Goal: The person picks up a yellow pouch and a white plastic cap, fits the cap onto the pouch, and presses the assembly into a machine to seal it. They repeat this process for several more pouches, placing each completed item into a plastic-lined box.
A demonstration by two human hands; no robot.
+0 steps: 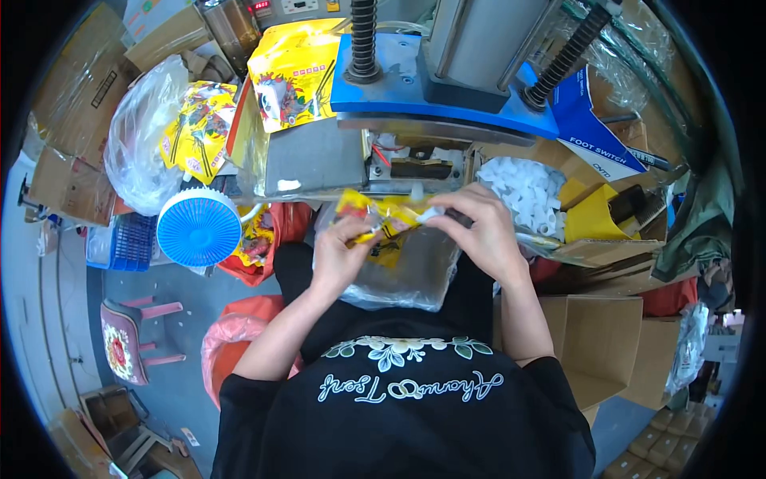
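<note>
My left hand (345,254) is closed on the near-left edge of a yellow printed pouch (389,215). At the pouch's right end my right hand (487,231) pinches a small white plastic piece (431,214), which looks like a spout. Under both hands a clear plastic bag (399,283) lies across my lap, and more yellow shows through it. Just beyond the pouch stands a press with a blue plate (447,104) and a metal fixture (423,164) below it. A heap of similar white plastic pieces (523,195) sits to the right of my right hand.
Yellow printed pouches (295,76) lean beside the press, with another (199,132) near a clear bag at left. A blue fan (198,227) stands at the bench's left edge. Cardboard boxes (594,343) are at right. A stool (128,339) stands on the left floor.
</note>
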